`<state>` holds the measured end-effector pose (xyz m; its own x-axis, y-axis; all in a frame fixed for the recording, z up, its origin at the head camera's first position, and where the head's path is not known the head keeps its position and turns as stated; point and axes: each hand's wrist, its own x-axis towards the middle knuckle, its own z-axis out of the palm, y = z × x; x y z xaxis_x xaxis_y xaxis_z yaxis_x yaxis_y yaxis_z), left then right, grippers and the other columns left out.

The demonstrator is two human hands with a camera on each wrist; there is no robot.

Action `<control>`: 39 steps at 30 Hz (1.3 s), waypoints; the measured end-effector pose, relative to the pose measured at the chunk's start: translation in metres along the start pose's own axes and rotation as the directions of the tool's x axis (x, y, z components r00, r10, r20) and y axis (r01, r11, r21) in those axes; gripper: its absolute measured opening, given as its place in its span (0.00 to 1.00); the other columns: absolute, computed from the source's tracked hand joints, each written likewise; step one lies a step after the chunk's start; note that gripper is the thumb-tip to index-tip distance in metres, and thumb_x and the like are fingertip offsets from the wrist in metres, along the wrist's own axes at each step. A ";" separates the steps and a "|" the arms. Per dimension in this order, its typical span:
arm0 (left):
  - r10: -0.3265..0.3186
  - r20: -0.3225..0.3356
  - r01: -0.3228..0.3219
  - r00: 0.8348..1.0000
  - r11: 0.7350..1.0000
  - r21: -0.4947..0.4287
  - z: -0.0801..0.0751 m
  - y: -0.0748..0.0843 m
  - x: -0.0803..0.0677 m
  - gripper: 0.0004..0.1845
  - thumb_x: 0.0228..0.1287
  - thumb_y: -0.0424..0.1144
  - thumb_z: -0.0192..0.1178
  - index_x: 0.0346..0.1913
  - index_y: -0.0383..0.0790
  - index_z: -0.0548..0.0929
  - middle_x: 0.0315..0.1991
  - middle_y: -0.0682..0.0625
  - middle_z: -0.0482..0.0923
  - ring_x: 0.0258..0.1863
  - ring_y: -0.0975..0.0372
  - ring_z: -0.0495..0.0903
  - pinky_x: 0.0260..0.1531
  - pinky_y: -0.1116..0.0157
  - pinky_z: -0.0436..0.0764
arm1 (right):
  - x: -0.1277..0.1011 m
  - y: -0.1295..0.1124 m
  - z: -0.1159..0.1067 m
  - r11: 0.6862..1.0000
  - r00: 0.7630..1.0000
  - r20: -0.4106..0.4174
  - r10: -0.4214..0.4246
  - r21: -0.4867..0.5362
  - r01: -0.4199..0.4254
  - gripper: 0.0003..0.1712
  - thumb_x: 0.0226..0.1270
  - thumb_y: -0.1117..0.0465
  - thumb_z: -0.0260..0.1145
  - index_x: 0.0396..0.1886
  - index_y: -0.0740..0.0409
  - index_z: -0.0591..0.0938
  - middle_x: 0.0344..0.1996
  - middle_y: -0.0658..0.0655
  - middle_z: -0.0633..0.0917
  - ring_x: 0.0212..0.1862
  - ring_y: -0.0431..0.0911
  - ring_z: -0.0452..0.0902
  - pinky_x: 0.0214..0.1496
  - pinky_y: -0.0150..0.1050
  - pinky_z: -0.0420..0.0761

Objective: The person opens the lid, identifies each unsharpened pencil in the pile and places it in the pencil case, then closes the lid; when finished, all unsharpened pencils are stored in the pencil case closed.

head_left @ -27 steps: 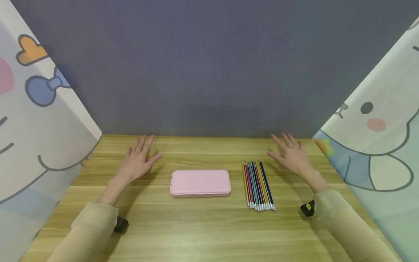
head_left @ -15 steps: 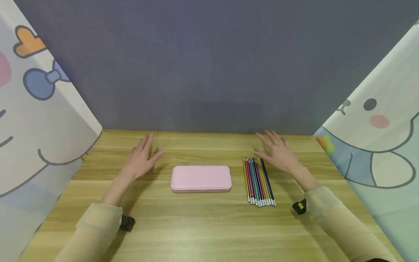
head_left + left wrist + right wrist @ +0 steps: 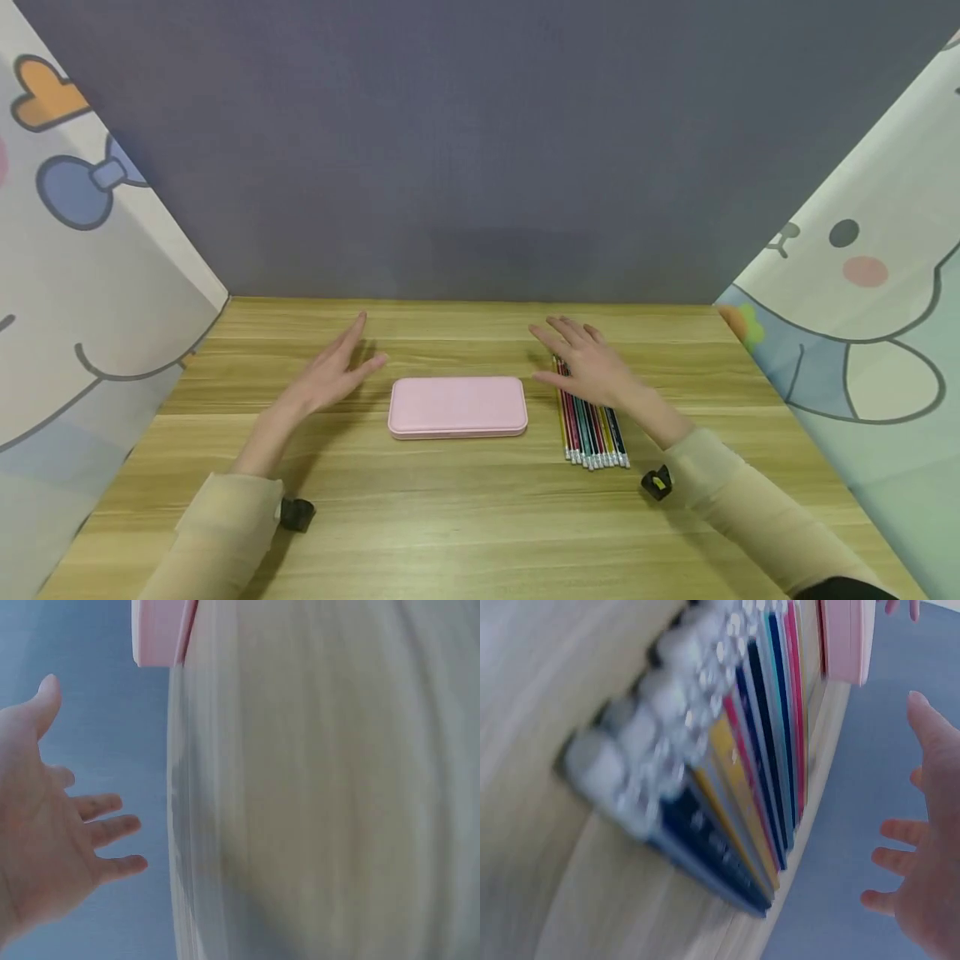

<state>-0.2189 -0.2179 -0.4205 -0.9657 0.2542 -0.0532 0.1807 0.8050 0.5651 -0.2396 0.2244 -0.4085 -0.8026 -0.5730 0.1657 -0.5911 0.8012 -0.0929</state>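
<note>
A pink pencil case (image 3: 458, 406) lies closed on the wooden table, between the two hands. To its right is a row of several pencils (image 3: 592, 433) in various colours, their white eraser ends toward the person. My left hand (image 3: 328, 377) hovers left of the case, fingers extended and thumb apart, holding nothing. Above the far ends of the pencils is my right hand (image 3: 585, 364), its fingers spread, covering part of them. In the right wrist view the pencils (image 3: 742, 772) look apart from the hand (image 3: 930, 840). The left wrist view shows the left palm (image 3: 45, 840) bare.
A grey-blue panel (image 3: 472, 150) rises along the table's far edge. Cartoon-printed sheets flank the table, the left sheet (image 3: 135, 275) and the right sheet (image 3: 870, 317). Wooden tabletop (image 3: 450, 517) stretches in front of the case. Black wrist devices sit at both cuffs.
My right hand has moved left, from beside the pencils to over their far ends. The left hand has shifted slightly right, toward the case. Case and pencils stay put.
</note>
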 end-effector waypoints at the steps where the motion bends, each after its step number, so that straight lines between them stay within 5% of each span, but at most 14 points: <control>1: 0.000 0.008 0.000 1.000 1.000 -0.007 0.000 0.001 0.000 0.49 0.75 0.71 0.43 0.82 0.58 0.27 0.85 0.39 0.35 0.82 0.34 0.44 0.75 0.31 0.48 | 0.001 -0.003 0.000 1.000 1.000 0.009 -0.006 0.009 0.006 0.47 0.71 0.33 0.62 0.83 0.41 0.57 0.80 0.64 0.62 0.81 0.64 0.57 0.78 0.70 0.59; 20: 0.060 0.160 -0.029 0.985 0.982 -0.186 0.011 0.021 -0.007 0.57 0.71 0.67 0.55 0.83 0.50 0.27 0.84 0.35 0.37 0.82 0.34 0.45 0.75 0.31 0.50 | 0.012 -0.060 0.020 0.977 0.969 0.131 -0.207 0.074 0.199 0.50 0.67 0.25 0.59 0.82 0.39 0.60 0.79 0.60 0.65 0.80 0.60 0.61 0.76 0.67 0.65; 29: 0.057 0.241 -0.012 0.969 0.983 -0.185 0.015 0.026 -0.015 0.60 0.68 0.67 0.59 0.83 0.44 0.31 0.84 0.35 0.40 0.82 0.35 0.45 0.75 0.32 0.54 | 0.015 -0.076 0.028 0.970 0.951 0.195 -0.242 0.070 0.232 0.52 0.63 0.25 0.64 0.82 0.36 0.59 0.79 0.59 0.65 0.78 0.59 0.65 0.75 0.67 0.67; 39: 0.045 0.274 -0.031 0.961 0.998 -0.055 0.021 0.036 -0.022 0.67 0.59 0.68 0.67 0.84 0.41 0.35 0.83 0.34 0.46 0.80 0.31 0.44 0.74 0.27 0.47 | 0.016 -0.079 0.029 0.972 0.944 0.233 -0.236 0.065 0.227 0.50 0.67 0.30 0.63 0.83 0.37 0.57 0.79 0.59 0.66 0.78 0.58 0.65 0.77 0.64 0.66</control>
<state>-0.1871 -0.1835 -0.4158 -0.8685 0.4274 -0.2508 0.2003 0.7657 0.6112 -0.2082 0.1465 -0.4268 -0.6365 -0.7697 -0.0501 -0.7617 0.6374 -0.1164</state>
